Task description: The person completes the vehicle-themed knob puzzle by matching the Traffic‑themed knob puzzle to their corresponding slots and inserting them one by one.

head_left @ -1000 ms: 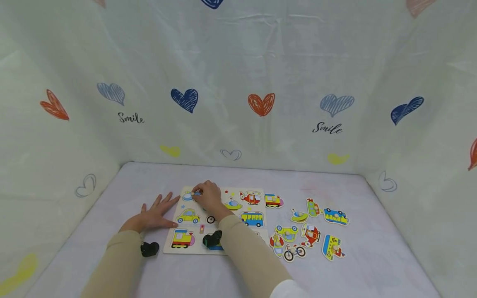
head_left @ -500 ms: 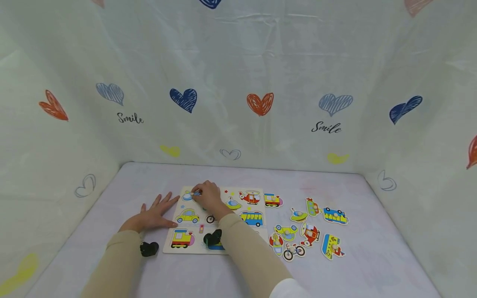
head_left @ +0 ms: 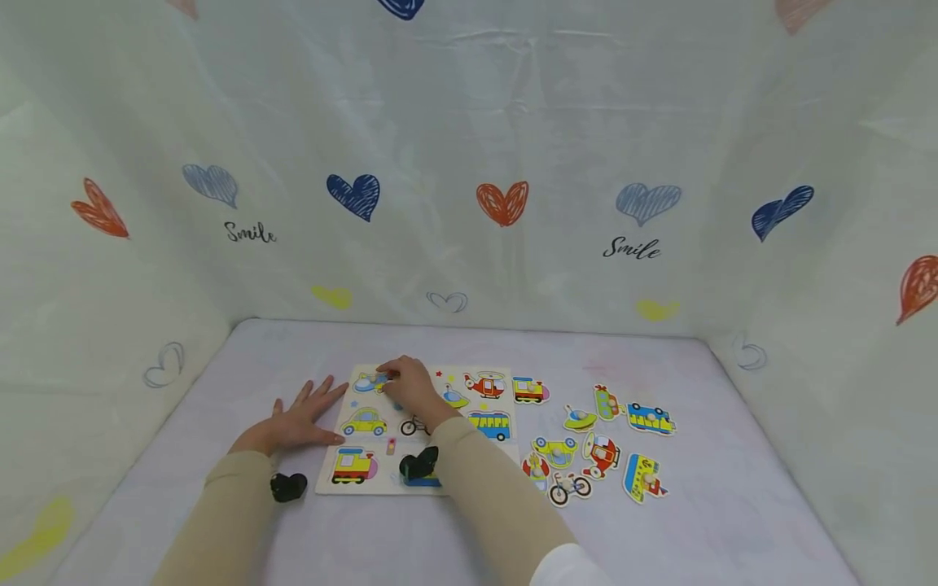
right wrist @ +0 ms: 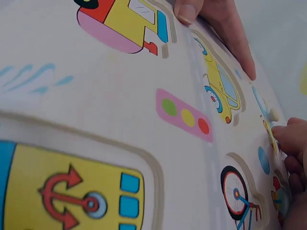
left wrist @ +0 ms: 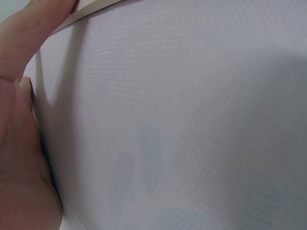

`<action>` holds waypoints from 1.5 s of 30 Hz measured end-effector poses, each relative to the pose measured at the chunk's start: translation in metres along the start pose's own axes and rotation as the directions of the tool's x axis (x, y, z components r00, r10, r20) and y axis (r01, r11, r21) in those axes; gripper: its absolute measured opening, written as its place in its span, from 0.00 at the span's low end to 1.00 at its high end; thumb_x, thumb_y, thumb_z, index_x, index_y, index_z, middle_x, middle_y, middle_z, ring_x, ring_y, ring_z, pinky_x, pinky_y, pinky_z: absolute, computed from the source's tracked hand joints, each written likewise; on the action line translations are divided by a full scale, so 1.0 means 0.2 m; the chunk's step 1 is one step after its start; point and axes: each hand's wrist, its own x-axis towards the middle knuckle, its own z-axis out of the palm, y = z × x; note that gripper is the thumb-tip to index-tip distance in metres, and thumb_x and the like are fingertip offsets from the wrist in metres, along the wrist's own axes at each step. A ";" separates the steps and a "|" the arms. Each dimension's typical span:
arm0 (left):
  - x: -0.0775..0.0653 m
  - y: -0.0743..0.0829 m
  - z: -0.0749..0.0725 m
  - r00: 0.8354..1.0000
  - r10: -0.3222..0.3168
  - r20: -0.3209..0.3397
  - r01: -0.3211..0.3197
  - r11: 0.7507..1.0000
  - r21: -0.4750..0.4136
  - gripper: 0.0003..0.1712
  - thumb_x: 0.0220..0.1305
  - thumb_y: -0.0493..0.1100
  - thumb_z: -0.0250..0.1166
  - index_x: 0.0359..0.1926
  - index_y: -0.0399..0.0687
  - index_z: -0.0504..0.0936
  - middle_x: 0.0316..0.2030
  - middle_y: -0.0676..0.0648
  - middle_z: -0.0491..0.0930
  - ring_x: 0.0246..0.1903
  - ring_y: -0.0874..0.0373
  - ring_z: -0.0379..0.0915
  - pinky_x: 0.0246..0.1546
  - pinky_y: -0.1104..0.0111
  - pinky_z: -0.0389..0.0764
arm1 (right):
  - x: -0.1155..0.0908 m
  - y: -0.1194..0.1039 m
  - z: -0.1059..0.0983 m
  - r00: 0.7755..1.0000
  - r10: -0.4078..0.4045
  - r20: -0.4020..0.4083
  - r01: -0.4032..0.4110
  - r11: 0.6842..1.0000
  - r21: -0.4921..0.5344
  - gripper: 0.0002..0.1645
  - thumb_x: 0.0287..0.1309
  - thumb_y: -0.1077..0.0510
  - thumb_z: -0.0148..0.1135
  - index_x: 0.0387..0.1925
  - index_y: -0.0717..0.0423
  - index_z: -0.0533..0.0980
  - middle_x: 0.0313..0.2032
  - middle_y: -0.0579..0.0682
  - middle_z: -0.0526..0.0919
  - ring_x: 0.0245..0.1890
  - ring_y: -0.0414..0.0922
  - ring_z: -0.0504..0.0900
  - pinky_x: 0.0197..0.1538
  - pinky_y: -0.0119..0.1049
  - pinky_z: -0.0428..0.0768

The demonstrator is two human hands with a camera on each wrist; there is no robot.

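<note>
A wooden puzzle board (head_left: 326, 480) with vehicle pictures in cut-out slots lies on the table. My left hand (head_left: 296, 419) rests flat at its left edge with fingers spread; in the left wrist view the thumb (left wrist: 29, 33) reaches the board's edge. At the board's top-left corner lies an airplane puzzle piece (head_left: 369, 382) in blue and yellow. My right hand (head_left: 413, 387) is close over the airplane's right end. In the right wrist view its wooden knob (right wrist: 274, 115) stands bare, just apart from the bent fingertips (right wrist: 287, 134). The right hand and sleeve hide the board's middle slots.
Right of the board lie loose puzzle pieces: a train (head_left: 529, 390), a bus (head_left: 650, 418), a car (head_left: 554, 451), a helicopter (head_left: 602, 456), a bicycle (head_left: 569, 488), a ship (head_left: 645, 478) and others. A white heart-printed curtain (head_left: 454, 252) stands behind the table.
My right fingers have drawn slightly right off the airplane piece's knob, so more of the piece shows. The left hand stays in place. The head view has shifted slightly.
</note>
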 end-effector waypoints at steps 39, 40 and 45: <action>-0.02 0.10 0.02 0.996 -0.002 -0.093 -0.018 0.976 -0.218 0.54 0.52 0.47 0.74 0.74 0.42 0.55 0.71 0.29 0.50 0.70 0.29 0.40 0.64 0.35 0.49 | -0.43 0.17 -0.35 0.993 0.093 -0.073 -0.055 0.911 0.408 0.16 0.58 0.57 0.68 0.50 0.53 0.82 0.37 0.43 0.83 0.37 0.41 0.78 0.38 0.33 0.77; -0.02 0.10 0.02 0.995 -0.011 -0.095 -0.011 0.975 -0.223 0.54 0.52 0.47 0.74 0.74 0.41 0.55 0.70 0.28 0.52 0.69 0.29 0.44 0.64 0.36 0.51 | -0.44 0.17 -0.37 0.995 0.078 -0.067 -0.043 0.909 0.414 0.17 0.59 0.58 0.68 0.50 0.54 0.82 0.37 0.44 0.83 0.37 0.41 0.79 0.38 0.33 0.78; -0.04 0.11 0.02 0.993 -0.047 -0.107 0.022 0.974 -0.226 0.55 0.51 0.47 0.76 0.73 0.38 0.55 0.62 0.28 0.63 0.57 0.35 0.61 0.58 0.40 0.66 | -0.53 0.21 -0.46 0.997 0.055 -0.056 -0.028 0.917 0.399 0.17 0.60 0.59 0.66 0.52 0.58 0.81 0.37 0.45 0.83 0.39 0.42 0.78 0.42 0.34 0.78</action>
